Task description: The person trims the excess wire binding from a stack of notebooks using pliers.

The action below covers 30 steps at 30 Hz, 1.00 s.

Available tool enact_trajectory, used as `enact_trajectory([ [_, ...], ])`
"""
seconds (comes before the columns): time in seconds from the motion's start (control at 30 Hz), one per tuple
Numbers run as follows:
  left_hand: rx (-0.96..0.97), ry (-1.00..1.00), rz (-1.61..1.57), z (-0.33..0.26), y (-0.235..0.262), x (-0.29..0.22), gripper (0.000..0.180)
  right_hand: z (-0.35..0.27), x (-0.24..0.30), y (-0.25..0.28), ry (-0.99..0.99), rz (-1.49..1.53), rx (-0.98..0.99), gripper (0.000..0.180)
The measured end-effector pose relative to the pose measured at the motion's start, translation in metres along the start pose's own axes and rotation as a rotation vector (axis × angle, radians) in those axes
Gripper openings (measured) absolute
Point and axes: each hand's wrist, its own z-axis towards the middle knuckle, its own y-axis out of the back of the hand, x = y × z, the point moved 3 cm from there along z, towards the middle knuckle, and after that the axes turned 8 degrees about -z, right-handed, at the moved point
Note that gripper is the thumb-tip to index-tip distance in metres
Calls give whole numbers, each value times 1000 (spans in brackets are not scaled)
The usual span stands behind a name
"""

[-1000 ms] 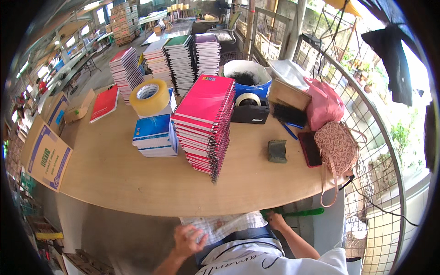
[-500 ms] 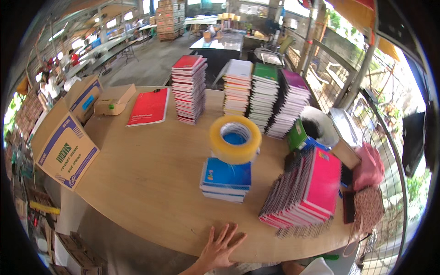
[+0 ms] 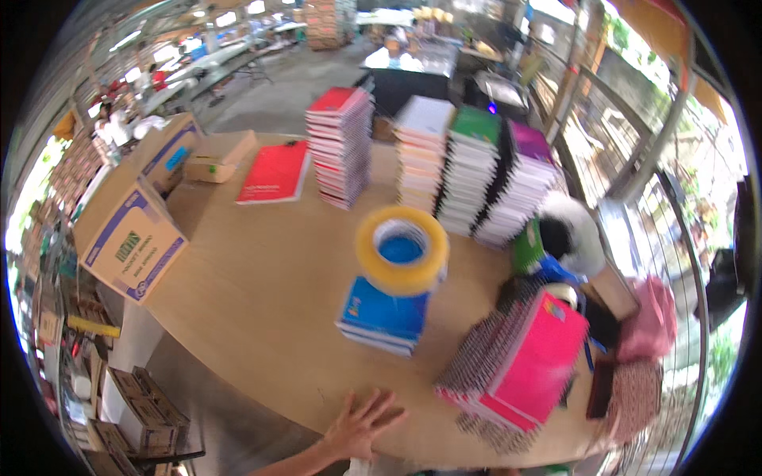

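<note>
My left hand (image 3: 363,426) is at the near edge of the table, fingers spread and nothing in them. Beyond it lies a short stack of blue notebooks (image 3: 384,316). A large roll of yellowish clear tape (image 3: 434,246) covers the stack's far end, and blue shows through its core. To the hand's right sits a pile of pink spiral notebooks (image 3: 538,358), leaning, with the coils toward the left. My right hand is out of view.
Tall notebook stacks stand along the back: red (image 3: 340,151), white-topped (image 3: 423,151), green-topped (image 3: 468,174) and purple-topped (image 3: 524,186). A red notebook (image 3: 274,172) lies flat near an open carton (image 3: 131,238). On the right are a white bin (image 3: 583,234) and a pink bag (image 3: 649,317).
The whole view has shifted and tilted, so the table's things sit differently in the picture. My left hand has moved slightly left in view, fingers still spread. The notebooks and tape keep their arrangement.
</note>
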Motion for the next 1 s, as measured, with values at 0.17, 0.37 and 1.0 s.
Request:
enact_trajectory([
  [0.17, -192, 59, -102, -3, -11, -6, 103, 1, -47, 2, 305, 8, 50, 52],
  [0.37, -468, 142, -319, 12, -27, -5, 92, -119, -24, 101, 777, -771, 800, 56],
  [1.0, -816, 392, -396, 119, -41, -39, 46, 20, 250, 201, 833, 533, -266, 77],
])
